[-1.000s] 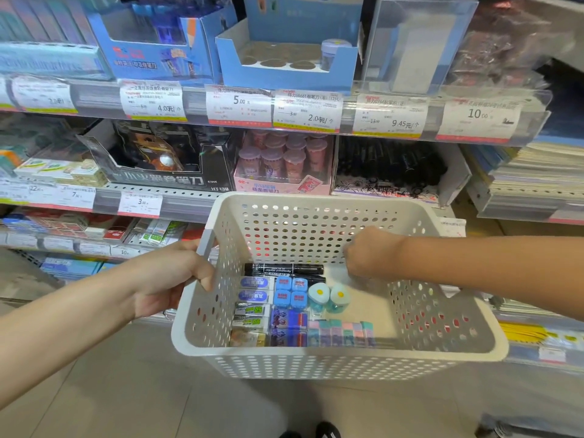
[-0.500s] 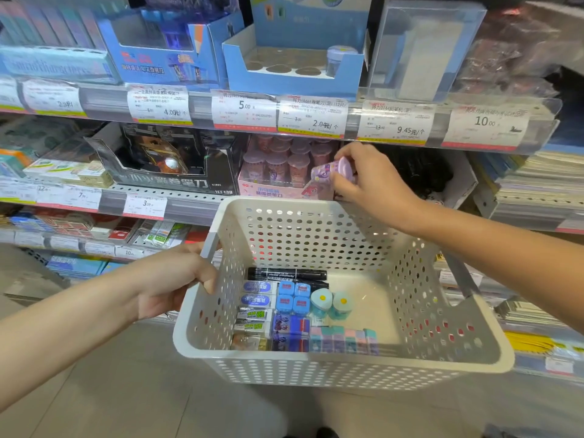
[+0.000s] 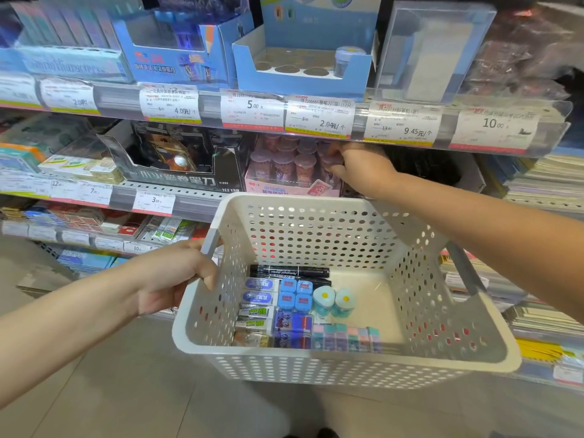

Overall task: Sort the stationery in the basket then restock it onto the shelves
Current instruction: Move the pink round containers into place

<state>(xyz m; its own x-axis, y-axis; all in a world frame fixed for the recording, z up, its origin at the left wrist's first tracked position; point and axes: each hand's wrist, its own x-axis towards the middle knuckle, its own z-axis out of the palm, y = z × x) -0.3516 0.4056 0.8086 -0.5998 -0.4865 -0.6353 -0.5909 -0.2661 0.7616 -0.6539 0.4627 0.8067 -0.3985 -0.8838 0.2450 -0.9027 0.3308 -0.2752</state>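
Basket [image 3: 316,365] — matt perforated plastic

The right hand [image 3: 357,165] reaches under the upper shelf edge [image 3: 316,134]; its fingertips, at 12 o'clock from the basket [image 3: 347,361], hide among the pink tubs [image 3: 284,162], so whether they pinch 1 cannot be told. Both forearms are cut off by the frame edges. The left hand [image 3: 177,276] covers the basket's handle [image 3: 210,245]. Labels on the small packs [image 3: 257,298] inside are too small to read.

White perforated basket [image 3: 316,361] tilted, holding black markers [image 3: 289,271], erasers [image 3: 257,306], blue sharpeners [image 3: 295,294] sorted in rows.
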